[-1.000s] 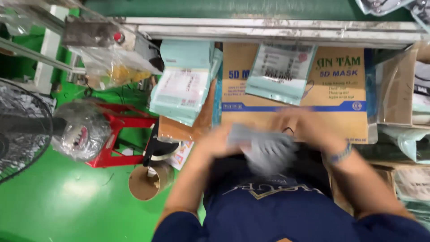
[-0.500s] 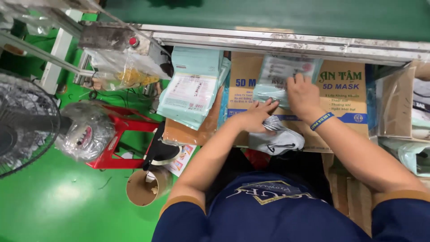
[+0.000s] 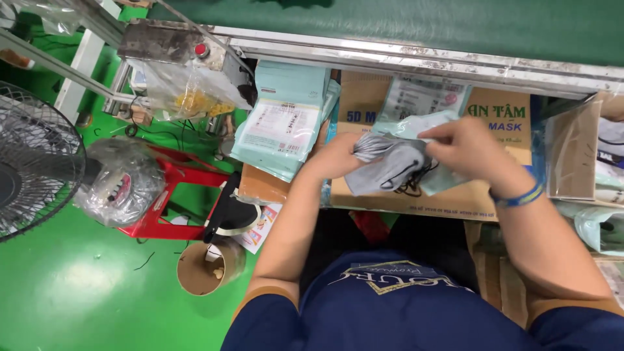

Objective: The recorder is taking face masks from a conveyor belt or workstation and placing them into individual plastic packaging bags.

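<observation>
Packets (image 3: 283, 123) of pale green pouches lay stacked at the left, within reach. Left hand (image 3: 338, 156) pinched the folded end of a grey mask bundle (image 3: 390, 166), steadying it over the cardboard box (image 3: 416, 198). Right hand (image 3: 465, 149) gripped a pale green pouch (image 3: 429, 127) just above, mouth toward the masks.

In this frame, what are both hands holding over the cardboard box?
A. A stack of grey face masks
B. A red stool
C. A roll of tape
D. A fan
A: the left hand and right hand grip a stack of grey face masks with black ear loops, above the cardboard box.
</observation>
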